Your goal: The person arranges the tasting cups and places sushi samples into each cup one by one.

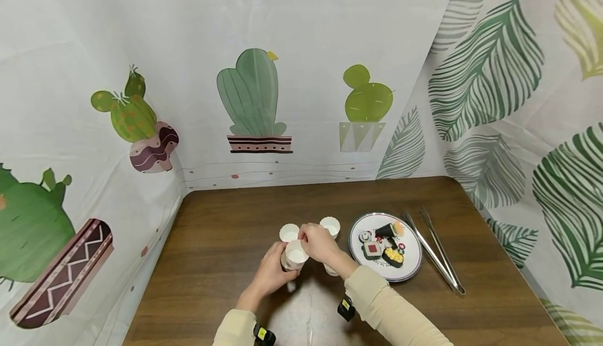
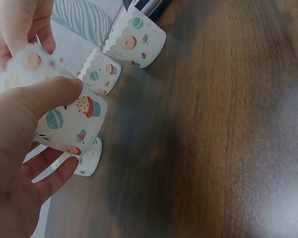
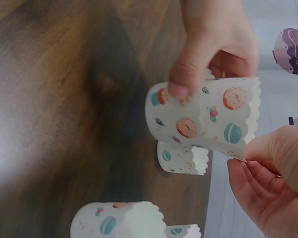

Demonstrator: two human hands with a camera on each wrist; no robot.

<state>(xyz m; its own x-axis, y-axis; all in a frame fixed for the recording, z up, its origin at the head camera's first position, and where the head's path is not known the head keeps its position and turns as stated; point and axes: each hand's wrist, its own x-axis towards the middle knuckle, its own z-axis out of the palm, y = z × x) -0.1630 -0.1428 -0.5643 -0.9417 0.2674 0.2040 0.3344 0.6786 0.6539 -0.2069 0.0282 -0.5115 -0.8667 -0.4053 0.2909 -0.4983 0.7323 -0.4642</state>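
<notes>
My left hand (image 1: 270,275) grips a white paper baking cup (image 2: 72,116) printed with cupcakes and macarons, holding it above the table. A second paper cup (image 3: 231,111) is nested partly inside it, its scalloped rim standing out beyond the lower cup's rim. The right hand (image 1: 320,242) pinches the edge of this upper cup between thumb and fingers, seen plainly in the right wrist view. Around the hands, more baking cups stand on the table: one behind at left (image 1: 289,232), one behind at right (image 1: 331,225), and one (image 1: 331,270) mostly hidden under the right wrist.
On the right is a white plate (image 1: 411,262) with a dark rim, bearing several sushi pieces. Metal tongs (image 1: 435,257) lie beside it with their tips pointing away. The brown wooden table (image 1: 212,241) meets patterned cloth (image 1: 311,168) at its back and sides.
</notes>
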